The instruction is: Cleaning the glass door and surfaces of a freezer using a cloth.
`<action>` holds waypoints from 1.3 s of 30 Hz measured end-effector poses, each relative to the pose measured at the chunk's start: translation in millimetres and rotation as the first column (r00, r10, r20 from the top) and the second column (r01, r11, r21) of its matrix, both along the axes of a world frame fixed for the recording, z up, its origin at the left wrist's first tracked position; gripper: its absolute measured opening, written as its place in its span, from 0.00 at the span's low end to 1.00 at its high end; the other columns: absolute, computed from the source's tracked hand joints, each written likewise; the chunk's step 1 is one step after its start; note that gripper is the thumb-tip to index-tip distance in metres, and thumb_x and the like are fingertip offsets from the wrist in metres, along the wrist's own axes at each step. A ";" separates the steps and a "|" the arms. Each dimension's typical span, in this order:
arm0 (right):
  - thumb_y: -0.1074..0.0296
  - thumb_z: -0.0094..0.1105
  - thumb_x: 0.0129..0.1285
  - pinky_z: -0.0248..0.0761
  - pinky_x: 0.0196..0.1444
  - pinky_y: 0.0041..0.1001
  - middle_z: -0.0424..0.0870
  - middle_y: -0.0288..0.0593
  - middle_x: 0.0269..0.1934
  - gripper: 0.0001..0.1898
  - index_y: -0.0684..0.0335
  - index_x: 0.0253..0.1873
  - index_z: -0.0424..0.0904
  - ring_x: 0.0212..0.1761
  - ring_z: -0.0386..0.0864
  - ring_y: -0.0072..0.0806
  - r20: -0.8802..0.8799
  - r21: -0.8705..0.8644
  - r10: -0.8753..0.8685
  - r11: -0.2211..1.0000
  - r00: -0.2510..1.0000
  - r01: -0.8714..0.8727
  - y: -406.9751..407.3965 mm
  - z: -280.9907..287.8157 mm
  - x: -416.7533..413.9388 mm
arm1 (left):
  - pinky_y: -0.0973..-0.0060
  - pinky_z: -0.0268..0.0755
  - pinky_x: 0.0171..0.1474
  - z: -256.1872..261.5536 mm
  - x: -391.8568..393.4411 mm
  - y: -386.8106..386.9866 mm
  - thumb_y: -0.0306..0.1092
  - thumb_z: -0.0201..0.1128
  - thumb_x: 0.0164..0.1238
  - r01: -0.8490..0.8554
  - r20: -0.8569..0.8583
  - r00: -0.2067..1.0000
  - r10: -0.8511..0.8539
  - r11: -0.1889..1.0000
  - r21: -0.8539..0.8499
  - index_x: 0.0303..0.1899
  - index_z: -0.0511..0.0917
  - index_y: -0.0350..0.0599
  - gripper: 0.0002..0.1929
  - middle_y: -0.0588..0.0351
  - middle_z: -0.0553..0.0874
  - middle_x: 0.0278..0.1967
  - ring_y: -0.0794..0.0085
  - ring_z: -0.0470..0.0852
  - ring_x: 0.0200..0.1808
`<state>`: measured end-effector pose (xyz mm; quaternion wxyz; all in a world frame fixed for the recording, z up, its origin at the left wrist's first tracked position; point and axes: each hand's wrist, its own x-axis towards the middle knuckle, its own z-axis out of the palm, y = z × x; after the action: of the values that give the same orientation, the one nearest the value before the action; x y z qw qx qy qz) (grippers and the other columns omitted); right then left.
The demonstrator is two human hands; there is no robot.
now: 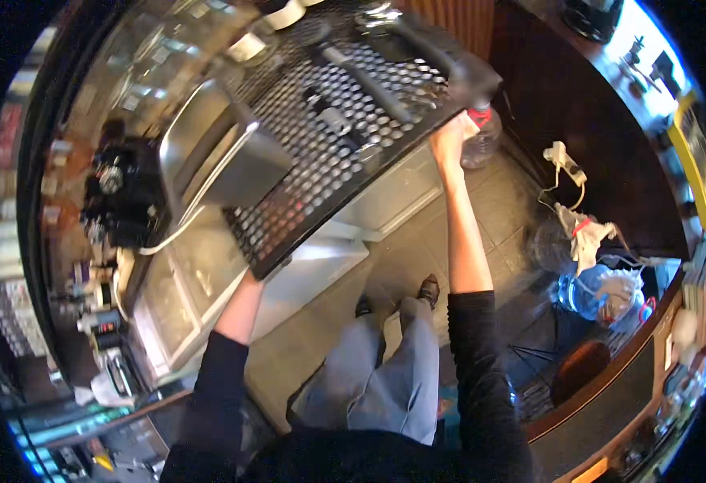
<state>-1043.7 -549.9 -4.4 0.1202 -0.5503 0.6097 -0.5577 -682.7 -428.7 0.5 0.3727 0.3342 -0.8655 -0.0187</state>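
A black perforated tray [304,199] with a raised rim slants across the space before me. My left hand [258,282] grips its near left corner, the fingers hidden by the rim. My right hand [451,136] holds the right end of the same edge, its fingertips partly out of sight. On the tray's left side stands a stainless-steel box-shaped container [238,169] with an open slot. A small bottle-like item [333,119] lies near the middle. Behind it rests a long dark handle [374,90], blurred.
Left of the tray sits a black machine [117,193] with metal knobs. White cabinet fronts [322,265] stand below. A large clear bottle [482,145] stands by my right hand. A white power adapter and cable [564,163], plus a blue water bottle [588,293], are at right.
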 end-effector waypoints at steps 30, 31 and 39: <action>0.71 0.51 0.52 0.68 0.52 0.33 0.81 0.44 0.44 0.15 0.67 0.46 0.75 0.45 0.76 0.38 0.933 0.214 0.044 0.733 0.358 -0.646 275.6 31.0 321.2 | 0.70 0.70 0.43 -33.4 275.7 530.6 0.24 0.54 0.59 -0.707 0.093 0.258 0.962 0.122 0.696 0.50 0.71 0.50 0.16 0.57 0.80 0.33 0.69 0.80 0.36; 0.70 0.51 0.51 0.68 0.53 0.33 0.79 0.43 0.46 0.18 0.64 0.49 0.74 0.47 0.76 0.38 0.981 0.191 -0.119 0.686 0.150 -0.702 284.2 26.8 324.0 | 0.72 0.71 0.41 -39.4 279.3 536.4 0.24 0.54 0.60 -0.683 0.037 0.184 0.982 0.100 0.724 0.50 0.71 0.50 0.16 0.57 0.80 0.32 0.70 0.80 0.35; 0.66 0.53 0.54 0.67 0.58 0.37 0.77 0.43 0.53 0.22 0.61 0.55 0.72 0.53 0.74 0.37 0.927 -0.078 -0.295 0.447 -0.230 -0.891 305.4 71.4 407.2 | 0.73 0.69 0.46 -68.6 302.3 565.8 0.27 0.54 0.64 -0.587 -0.127 -0.140 0.982 0.021 0.809 0.50 0.71 0.48 0.13 0.57 0.80 0.34 0.74 0.78 0.38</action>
<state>-636.5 -244.6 66.9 0.8997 -0.0024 0.2492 -0.3585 -380.4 137.2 -68.1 0.4823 0.8535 -0.1568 -0.1199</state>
